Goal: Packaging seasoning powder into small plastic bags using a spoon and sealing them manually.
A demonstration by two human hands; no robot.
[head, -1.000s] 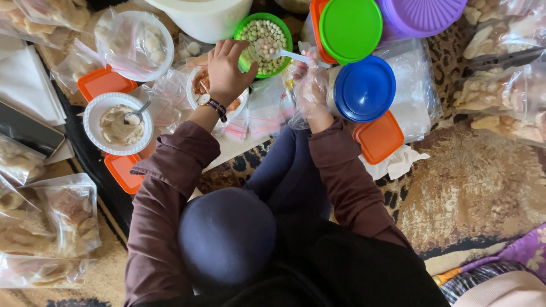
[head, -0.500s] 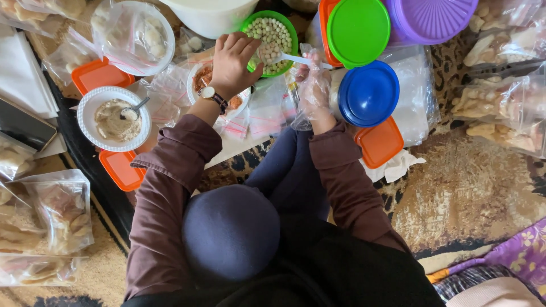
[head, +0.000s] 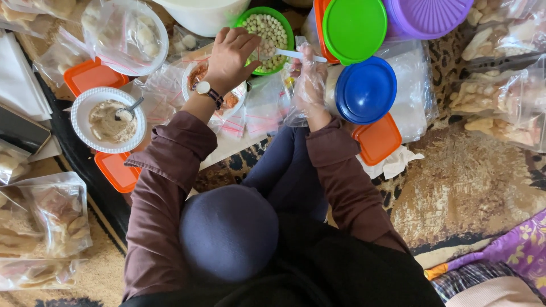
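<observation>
Far left: clear plastic bags of pale crackers (head: 42,219) lie on a tan woven mat (head: 94,273). Above them, a white bowl of beige paste (head: 108,120) holds a small spoon and sits beside two orange lids (head: 94,77). A further clear bag of pale pieces (head: 125,34) rests at upper left.

Centre: the person sits on the floor, seen from above, in maroon sleeves and a dark head covering. The left hand (head: 230,57), with a wristwatch, hovers over a small white bowl of reddish filling (head: 196,77), fingers curled loosely; whether they grip anything cannot be told. A green bowl of small pale balls (head: 270,34) stands just beyond it. The right hand (head: 310,79), inside a clear plastic glove, grasps a white spoon (head: 290,54) whose bowl end lies over the green bowl's contents. Small zip bags (head: 259,111) lie on the low board between the hands.

Right: a green lid (head: 355,28), a purple lid (head: 426,14) and a blue lid (head: 367,90) sit close together; an orange lid (head: 378,139) lies just below. More bagged crackers (head: 500,96) rest on a leopard-patterned rug (head: 478,187).
</observation>
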